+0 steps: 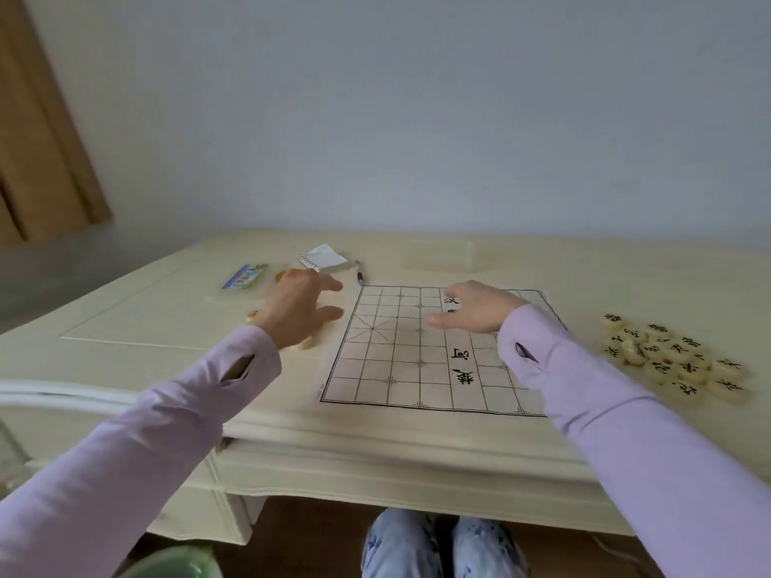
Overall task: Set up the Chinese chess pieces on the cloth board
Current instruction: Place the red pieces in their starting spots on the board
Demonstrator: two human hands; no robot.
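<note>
Left hand (298, 308) and right hand (479, 308) are hovering, fingers loose, empty, over the cream table (167, 319); cloth board (417, 360) beneath the right, pale wall (417, 118) beyond.

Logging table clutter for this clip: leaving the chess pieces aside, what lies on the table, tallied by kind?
cloth board: 1
pen: 1
spiral notepad: 1
colourful card pack: 1
clear box: 1
Total: 5
</note>
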